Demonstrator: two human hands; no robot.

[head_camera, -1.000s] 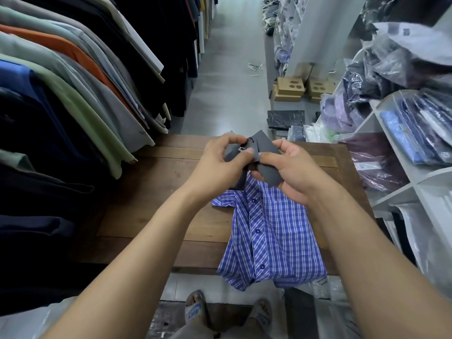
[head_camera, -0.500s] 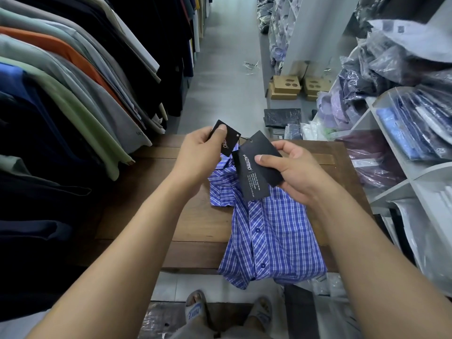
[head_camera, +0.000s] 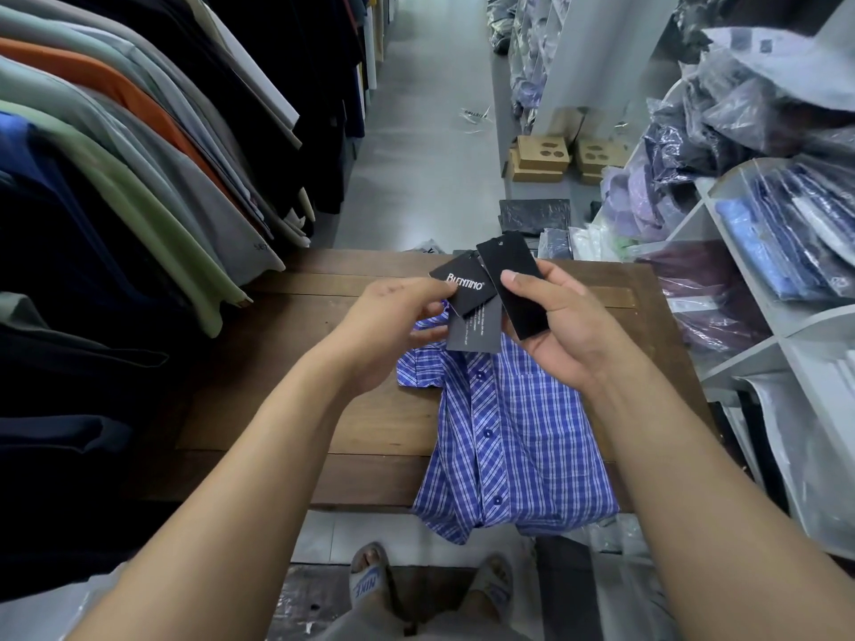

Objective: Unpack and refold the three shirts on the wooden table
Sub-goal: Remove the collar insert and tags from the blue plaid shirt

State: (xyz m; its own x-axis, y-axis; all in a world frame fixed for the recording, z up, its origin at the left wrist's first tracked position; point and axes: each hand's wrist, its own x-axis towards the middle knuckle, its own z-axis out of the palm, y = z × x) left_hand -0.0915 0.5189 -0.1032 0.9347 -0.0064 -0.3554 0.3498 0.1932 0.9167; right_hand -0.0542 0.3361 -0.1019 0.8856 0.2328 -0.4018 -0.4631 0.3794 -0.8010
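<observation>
Shirt (head_camera: 523,437) hem overhanging table (head_camera: 287,409) near edge, left hand (head_camera: 388,326) pinching branded tag (head_camera: 465,286), right hand (head_camera: 564,330) gripping black tag (head_camera: 513,279)

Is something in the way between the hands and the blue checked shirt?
Yes: black hang tags. The left hand pinches the branded tag, the right hand holds the plain tag, above the blue checked shirt.

Bare wooden table (head_camera: 296,409) left of plaid shirt (head_camera: 518,437), hanging garments (head_camera: 139,201) overhanging left edge, packed shelves (head_camera: 796,328) right
</observation>
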